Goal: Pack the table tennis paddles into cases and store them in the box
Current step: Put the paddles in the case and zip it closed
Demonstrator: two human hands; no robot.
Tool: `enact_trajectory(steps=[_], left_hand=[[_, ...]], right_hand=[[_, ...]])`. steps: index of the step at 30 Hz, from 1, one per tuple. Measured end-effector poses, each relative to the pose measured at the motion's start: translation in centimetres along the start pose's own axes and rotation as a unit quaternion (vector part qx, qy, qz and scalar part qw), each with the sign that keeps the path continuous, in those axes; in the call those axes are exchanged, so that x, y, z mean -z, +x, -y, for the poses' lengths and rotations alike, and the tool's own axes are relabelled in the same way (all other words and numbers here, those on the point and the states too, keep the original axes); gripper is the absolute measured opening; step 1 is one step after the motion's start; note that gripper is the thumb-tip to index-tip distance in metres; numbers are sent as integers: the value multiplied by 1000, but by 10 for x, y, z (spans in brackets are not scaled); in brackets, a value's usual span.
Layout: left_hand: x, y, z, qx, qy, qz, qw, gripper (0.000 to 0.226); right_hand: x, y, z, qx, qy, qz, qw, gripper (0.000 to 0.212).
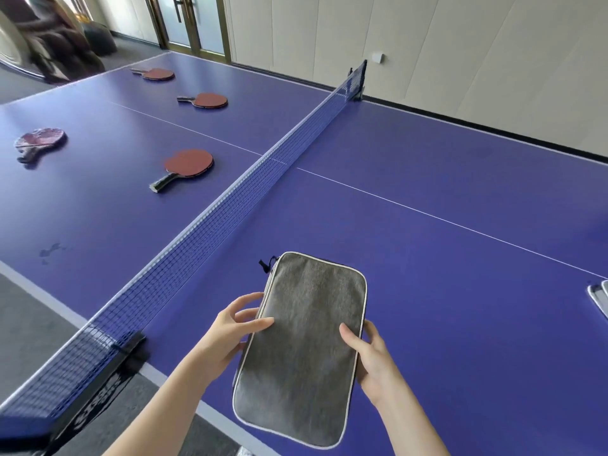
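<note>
A grey fabric paddle case with a pale piped rim is held above the near side of the blue table, its black zipper pull at the top left corner. My left hand grips its left edge and my right hand grips its right edge. Beyond the net lie several paddles: a red one nearest, another red one further back, a third at the far end, and a shiny wrapped one at the left. No box is in view.
The net runs diagonally across the blue table, with its clamp post at the near edge. More grey cases peek in at the right edge. A brown chair stands at the far left by the wall.
</note>
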State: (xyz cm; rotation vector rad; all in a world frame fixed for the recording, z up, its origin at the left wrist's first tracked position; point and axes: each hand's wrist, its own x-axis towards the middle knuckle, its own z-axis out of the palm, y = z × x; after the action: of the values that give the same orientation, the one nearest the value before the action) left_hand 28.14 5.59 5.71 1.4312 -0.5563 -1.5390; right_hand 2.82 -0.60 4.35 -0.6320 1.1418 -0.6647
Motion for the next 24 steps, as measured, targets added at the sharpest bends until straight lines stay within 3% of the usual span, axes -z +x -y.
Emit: enact_trajectory(steps=[9,16,24], left_hand=[[133,56,-23,66,32,-72,995,47],[157,81,-13,118,48,-92,988,26],[166,99,-10,133,71,-105,983,38]], right_hand=[[-130,70,-44,-42,4,-45,998,40],[-162,97,-71,-74,-36,-101,991,43],[-173,110,-89,-51,-110,-161,979,28]])
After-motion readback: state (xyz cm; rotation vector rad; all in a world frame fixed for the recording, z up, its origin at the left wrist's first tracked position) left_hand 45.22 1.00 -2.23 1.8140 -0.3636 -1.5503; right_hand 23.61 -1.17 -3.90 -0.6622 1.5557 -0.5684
